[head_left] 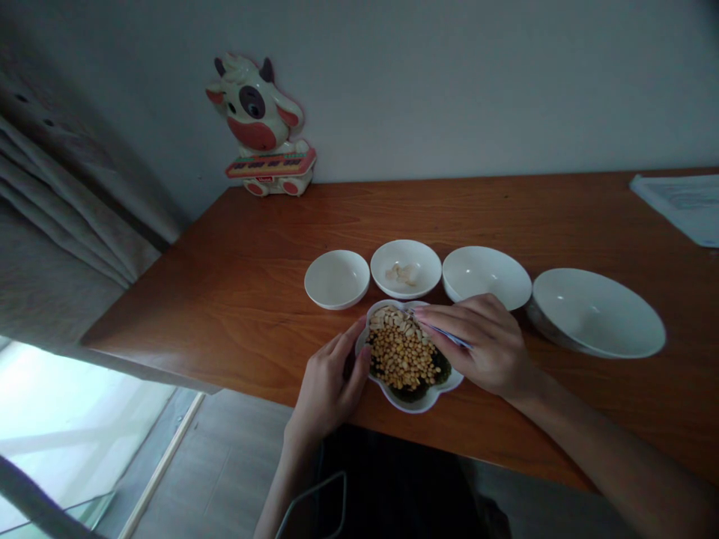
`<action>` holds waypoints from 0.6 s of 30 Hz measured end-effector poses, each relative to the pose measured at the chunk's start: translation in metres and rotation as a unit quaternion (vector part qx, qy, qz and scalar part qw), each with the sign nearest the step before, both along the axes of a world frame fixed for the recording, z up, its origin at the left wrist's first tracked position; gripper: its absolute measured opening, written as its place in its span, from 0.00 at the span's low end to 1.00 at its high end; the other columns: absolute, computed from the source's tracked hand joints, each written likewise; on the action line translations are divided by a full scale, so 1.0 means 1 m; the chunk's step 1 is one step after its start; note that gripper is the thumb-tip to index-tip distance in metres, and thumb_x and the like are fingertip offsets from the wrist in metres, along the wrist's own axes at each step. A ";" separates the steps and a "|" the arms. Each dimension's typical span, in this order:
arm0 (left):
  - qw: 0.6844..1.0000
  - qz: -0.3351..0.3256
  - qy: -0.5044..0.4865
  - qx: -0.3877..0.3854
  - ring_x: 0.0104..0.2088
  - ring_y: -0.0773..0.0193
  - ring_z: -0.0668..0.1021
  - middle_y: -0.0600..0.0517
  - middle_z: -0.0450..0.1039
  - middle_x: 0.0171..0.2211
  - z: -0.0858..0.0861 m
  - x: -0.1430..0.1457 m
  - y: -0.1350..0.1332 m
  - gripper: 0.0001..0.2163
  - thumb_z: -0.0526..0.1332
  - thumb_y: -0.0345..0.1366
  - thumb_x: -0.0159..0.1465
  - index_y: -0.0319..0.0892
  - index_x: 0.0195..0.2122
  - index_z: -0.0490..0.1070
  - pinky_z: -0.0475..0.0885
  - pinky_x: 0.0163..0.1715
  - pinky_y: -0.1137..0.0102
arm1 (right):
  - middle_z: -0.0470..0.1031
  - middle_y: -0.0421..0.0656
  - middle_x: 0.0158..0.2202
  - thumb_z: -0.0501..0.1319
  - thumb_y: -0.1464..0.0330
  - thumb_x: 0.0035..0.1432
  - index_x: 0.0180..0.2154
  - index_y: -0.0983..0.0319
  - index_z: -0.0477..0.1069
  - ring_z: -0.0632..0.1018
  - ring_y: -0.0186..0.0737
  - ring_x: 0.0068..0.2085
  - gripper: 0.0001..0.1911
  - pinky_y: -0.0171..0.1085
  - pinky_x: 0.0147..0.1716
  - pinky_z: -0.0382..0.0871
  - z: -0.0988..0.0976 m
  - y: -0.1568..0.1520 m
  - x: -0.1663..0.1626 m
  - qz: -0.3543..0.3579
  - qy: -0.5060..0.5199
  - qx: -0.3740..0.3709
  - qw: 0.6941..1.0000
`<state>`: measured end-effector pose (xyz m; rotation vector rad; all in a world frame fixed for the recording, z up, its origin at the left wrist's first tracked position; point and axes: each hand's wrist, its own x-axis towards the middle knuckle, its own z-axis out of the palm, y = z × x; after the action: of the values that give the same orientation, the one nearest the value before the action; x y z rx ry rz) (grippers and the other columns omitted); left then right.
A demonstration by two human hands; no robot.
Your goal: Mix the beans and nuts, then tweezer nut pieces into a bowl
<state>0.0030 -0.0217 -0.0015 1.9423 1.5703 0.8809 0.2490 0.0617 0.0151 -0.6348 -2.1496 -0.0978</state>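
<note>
A white flower-shaped dish (427, 403) near the table's front edge holds yellow kernels, pale seeds and dark green bits. My left hand (331, 382) rests against the dish's left rim, fingers curled round it. My right hand (483, 340) lies over the dish's right side with its fingers pressed together, fingertips over the pale seeds; what they pinch is hidden. Behind the dish stand a small bare white bowl (336, 279), a small white bowl (405, 268) with a few pale pieces in it, and a wider white bowl (486, 275).
A large white bowl (598, 313) sits at the right. A cow-shaped toy keyboard (263, 131) leans on the wall at the back left. Papers (682, 202) lie at the far right edge. A curtain (61, 195) hangs on the left, beyond the wooden table (225, 299).
</note>
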 end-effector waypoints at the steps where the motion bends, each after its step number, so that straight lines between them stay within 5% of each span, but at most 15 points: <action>1: 1.000 -0.001 0.000 -0.001 0.57 0.54 0.80 0.43 0.76 0.60 0.000 0.000 0.000 0.22 0.54 0.40 0.76 0.43 0.69 0.62 0.76 0.56 0.61 | 0.85 0.41 0.46 0.68 0.78 0.59 0.53 0.60 0.73 0.81 0.36 0.38 0.21 0.41 0.40 0.71 -0.001 0.001 0.000 0.011 -0.004 -0.002 1.000; 18: 1.000 0.000 0.001 0.004 0.57 0.54 0.80 0.42 0.76 0.59 0.000 0.000 0.000 0.21 0.54 0.40 0.76 0.42 0.68 0.63 0.76 0.58 0.60 | 0.84 0.40 0.41 0.68 0.77 0.58 0.51 0.57 0.73 0.80 0.37 0.36 0.20 0.41 0.39 0.73 -0.008 0.004 0.000 0.025 -0.003 -0.039 0.999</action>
<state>0.0028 -0.0216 -0.0018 1.9491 1.5701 0.8874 0.2492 0.0656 0.0074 -0.6258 -2.1829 0.0118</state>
